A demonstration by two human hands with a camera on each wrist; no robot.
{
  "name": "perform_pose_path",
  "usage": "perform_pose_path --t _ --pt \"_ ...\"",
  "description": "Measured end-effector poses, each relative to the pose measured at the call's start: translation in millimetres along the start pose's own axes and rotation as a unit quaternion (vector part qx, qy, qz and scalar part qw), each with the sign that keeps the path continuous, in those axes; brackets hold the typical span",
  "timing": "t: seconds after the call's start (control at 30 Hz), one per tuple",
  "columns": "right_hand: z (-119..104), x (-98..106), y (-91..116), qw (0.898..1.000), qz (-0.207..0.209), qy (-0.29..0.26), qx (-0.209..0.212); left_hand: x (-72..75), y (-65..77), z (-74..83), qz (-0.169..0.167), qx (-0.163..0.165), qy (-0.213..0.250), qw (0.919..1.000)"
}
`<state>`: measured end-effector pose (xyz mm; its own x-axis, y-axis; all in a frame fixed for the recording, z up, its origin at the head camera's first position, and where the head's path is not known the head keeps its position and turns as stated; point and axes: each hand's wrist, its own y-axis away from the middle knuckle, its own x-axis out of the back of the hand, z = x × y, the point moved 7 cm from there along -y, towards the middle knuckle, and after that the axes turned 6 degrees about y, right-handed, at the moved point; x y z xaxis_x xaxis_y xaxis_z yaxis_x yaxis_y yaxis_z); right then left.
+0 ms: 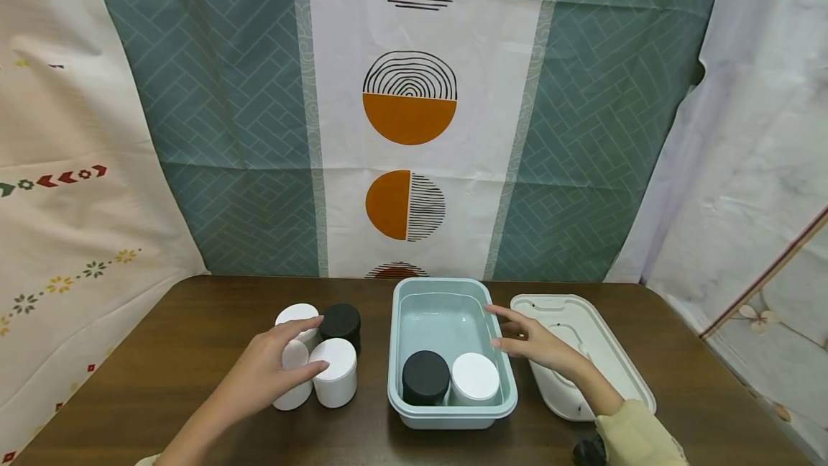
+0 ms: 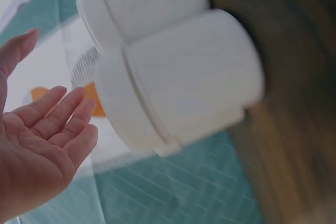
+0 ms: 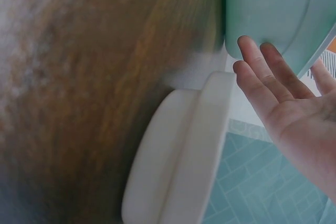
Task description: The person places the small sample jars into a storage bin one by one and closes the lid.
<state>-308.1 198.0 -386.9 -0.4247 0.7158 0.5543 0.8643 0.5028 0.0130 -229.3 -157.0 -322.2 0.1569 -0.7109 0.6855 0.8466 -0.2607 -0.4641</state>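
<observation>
My left hand (image 1: pixel 268 365) hovers over a cluster of jars at the left, thumb and fingers spread and nothing in its grasp. In this group stand a front white jar (image 1: pixel 336 376), two other white jars partly behind the hand, and a black-lidded jar (image 1: pixel 341 323). In the left wrist view the palm (image 2: pixel 37 156) faces up beside the white jars (image 2: pixel 194 72). At the right rim of a pale blue bin (image 1: pixel 440 416) is my right hand (image 1: pixel 537 344), its fingers extended. Inside the bin's near end sit a black jar (image 1: pixel 425 377) and a white jar (image 1: pixel 475 378).
A white lidded container (image 1: pixel 614 358) lies right of the bin, partly behind the right forearm. A small dark object (image 1: pixel 587 451) shows at the table's near edge by the sleeve. The brown wooden table (image 1: pixel 213 308) meets a patterned curtain (image 1: pixel 246 128) at the back.
</observation>
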Motion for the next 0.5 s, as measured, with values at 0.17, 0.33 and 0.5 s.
perform_pose_path --t 0.17,0.33,0.5 --pt "0 1 1 1.0 0.002 0.001 -0.002 12.7 12.4 -18.0 0.023 0.02 -0.019 0.9993" --pt "0 0 1 1.0 0.002 0.002 -0.001 17.7 20.2 -30.3 0.037 0.021 -0.043 0.9982" --pt "-1 0 1 1.0 0.002 0.001 0.0 17.4 24.1 -42.5 0.027 0.055 -0.041 0.9973"
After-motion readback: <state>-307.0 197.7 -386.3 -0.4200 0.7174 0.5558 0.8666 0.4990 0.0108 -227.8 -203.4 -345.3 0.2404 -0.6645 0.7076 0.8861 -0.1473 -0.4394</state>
